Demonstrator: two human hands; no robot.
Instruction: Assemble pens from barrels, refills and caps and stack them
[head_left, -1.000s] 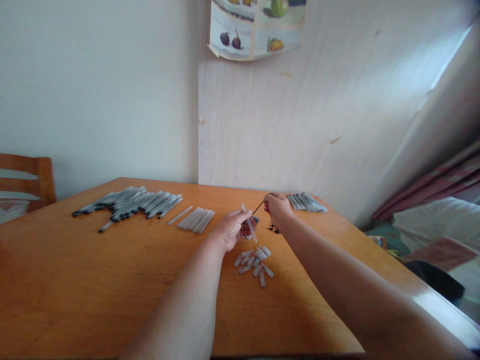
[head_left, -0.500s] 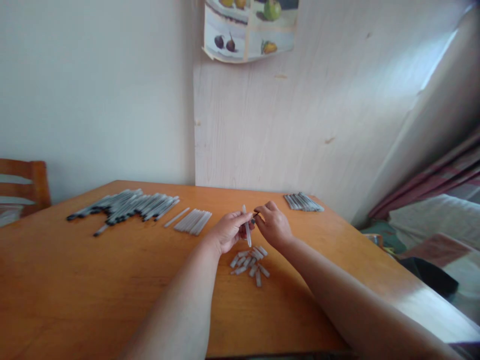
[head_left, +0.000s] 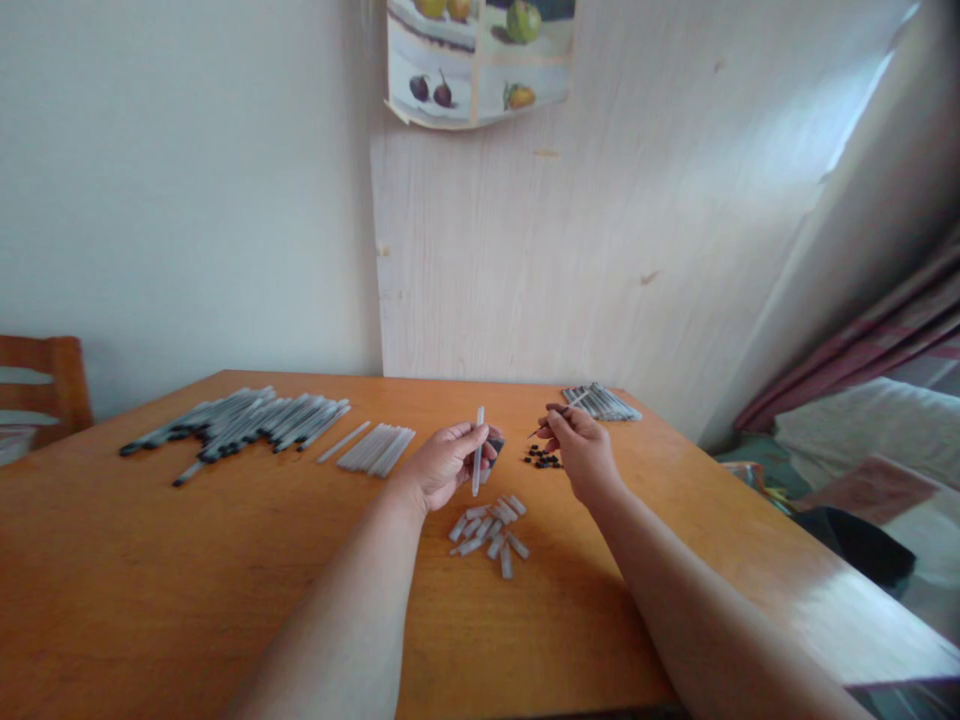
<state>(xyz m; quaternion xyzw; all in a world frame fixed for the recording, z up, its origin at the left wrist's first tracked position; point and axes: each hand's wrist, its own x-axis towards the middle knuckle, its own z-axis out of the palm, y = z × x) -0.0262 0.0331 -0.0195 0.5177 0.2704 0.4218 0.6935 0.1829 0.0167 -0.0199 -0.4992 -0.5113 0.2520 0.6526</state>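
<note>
My left hand [head_left: 448, 462] pinches a translucent pen barrel [head_left: 478, 455] upright between thumb and fingers. A dark piece [head_left: 494, 453] shows just behind its fingertips; what it is I cannot make out. Off to the right, my right hand [head_left: 585, 448] is closed on a thin pen refill [head_left: 579, 398], with a dark pointed end sticking out leftward. Small black plugs [head_left: 541, 457] lie on the table beside that hand. Below the left hand is a loose heap of clear pen caps [head_left: 491, 528].
On the wooden table [head_left: 337, 580], a row of clear barrels [head_left: 377, 449] and a single barrel [head_left: 343, 441] lie left of my hands. Farther left spreads a pile of black-tipped pens [head_left: 247, 415]. A bundle of refills [head_left: 604, 401] lies at the back right. A chair [head_left: 64, 385] stands at left.
My right hand has drawn away to the right from the left hand, carrying the refill, and the black plugs have come into sight. My left hand still holds the barrel. The view has shifted slightly.
</note>
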